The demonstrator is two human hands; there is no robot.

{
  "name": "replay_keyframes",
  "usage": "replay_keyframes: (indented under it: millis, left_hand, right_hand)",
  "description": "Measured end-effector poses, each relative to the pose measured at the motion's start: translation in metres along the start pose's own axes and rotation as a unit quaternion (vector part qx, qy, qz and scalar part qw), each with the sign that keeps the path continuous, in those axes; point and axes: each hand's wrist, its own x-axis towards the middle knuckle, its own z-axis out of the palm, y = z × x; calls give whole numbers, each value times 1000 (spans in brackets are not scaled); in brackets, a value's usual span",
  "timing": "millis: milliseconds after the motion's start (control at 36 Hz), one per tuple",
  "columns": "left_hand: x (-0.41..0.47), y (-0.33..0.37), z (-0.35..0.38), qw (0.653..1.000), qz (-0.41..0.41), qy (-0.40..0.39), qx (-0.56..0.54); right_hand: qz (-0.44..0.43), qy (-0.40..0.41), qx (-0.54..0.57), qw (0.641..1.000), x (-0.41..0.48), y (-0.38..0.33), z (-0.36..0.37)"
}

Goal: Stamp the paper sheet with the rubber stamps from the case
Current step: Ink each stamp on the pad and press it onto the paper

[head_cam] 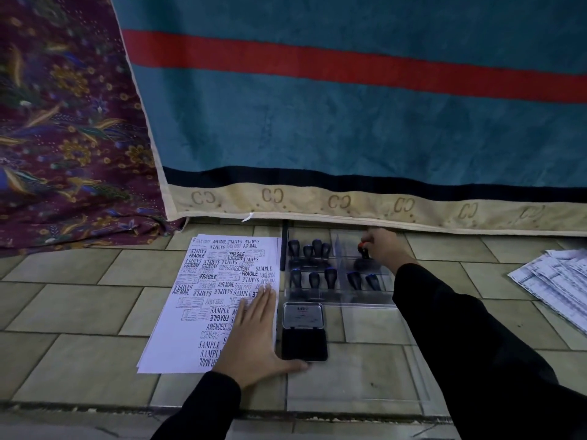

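A patterned cloth (63, 122) lies at the far left of the tiled floor (79, 300), beside a hanging teal blanket (349, 122). The paper sheet (203, 300) lies flat on the tiles, its long axis running from near left to far right, and is crowded with printed words. The left hand (254, 341) presses flat on the sheet's near right part, fingers straight and pointing away, thumb spread toward the ink pad (304, 331). The pad lies open just beside the sheet, lid at the far end. Beyond it sits the clear case (349, 301), holding black-handled stamps (330, 277) upright in two rows. In its far right compartment the right hand (384, 249) grips a red-topped stamp (363, 250). Loose papers (552, 281) lie far right.
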Motion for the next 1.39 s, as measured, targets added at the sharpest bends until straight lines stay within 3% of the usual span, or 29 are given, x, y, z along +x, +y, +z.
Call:
replay_keyframes:
  millis: [195,361,472,667,1000,1223,1389]
  left_hand:
    - [0,0,1,1000,7,1,11]
    - [0,-3,4,1000,15,9,22]
    - [0,-3,5,1000,18,8,20]
    - [0,-4,5,999,20,15,24]
    - [1,-5,7,999,21,19,19]
    - [1,-6,8,999,24,19,21]
    - [0,-6,7,999,25,21,16]
  right_hand:
    - [-14,-1,-46,999,-7,-1,4]
    - [-107,84,7,991,-42,-6,-12]
    - [-142,-6,-83,986,-66,1,-4]
    - [-136,-52,-156,977,-72,1,3]
    - [-123,-36,-16,992,-82,-1,-14]
    - [-198,71,-1,978,-120,-18,-33]
    - [-245,5,58,968,-164,-40,-20]
